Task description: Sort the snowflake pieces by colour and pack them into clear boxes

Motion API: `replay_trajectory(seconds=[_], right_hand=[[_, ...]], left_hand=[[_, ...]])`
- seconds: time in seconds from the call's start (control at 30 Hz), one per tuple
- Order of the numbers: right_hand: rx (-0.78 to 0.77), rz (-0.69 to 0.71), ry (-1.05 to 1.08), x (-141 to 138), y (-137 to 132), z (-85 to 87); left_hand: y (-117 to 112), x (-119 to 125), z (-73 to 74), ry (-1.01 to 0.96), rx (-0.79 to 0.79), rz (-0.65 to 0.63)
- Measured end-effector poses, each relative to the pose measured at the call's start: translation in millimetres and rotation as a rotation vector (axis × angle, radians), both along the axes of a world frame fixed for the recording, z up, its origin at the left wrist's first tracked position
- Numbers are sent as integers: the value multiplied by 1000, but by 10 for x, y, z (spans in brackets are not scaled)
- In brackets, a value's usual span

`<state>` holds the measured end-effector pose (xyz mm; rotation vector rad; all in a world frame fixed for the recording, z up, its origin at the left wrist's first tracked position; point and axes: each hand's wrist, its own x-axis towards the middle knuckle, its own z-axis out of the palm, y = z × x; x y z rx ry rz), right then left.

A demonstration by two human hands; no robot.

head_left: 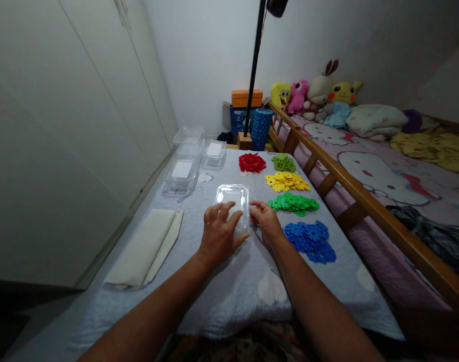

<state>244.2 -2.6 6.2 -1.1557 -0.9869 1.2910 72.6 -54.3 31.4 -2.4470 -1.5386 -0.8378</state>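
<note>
A small clear plastic container [232,193] with a rounded rim sits in the middle of the cloth-covered table. Over its near part lies my left hand [222,231], fingers spread and bent; whether the fingertips touch it is hard to tell. My right hand [266,222] is at the container's right edge, thumb and fingers curled together against the rim. To the right are piles of flower-shaped plastic pieces: blue pieces [310,241] nearest, then green pieces [294,202], yellow pieces [288,181], light green pieces [284,162] and red pieces [251,162].
Clear containers stand at the back left: a large container [181,173], a smaller container [214,151] and another container [187,136]. A folded beige cloth [146,246] lies on the left. A black pole [254,70] rises behind the table; a wooden bed rail [327,161] borders the right.
</note>
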Motion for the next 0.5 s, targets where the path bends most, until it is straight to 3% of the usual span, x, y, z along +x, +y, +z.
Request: replay_trajectory(seconds=[0.13, 0.27, 0.5], right_hand=[[12, 4, -14, 1, -4, -11], [58, -10, -35, 6, -9, -26], [127, -61, -87, 17, -10, -35]], left_hand=[[43, -76, -145, -158, -75, 127], [53, -83, -228, -195, -124, 83], [13, -40, -205, -176, -108, 54]])
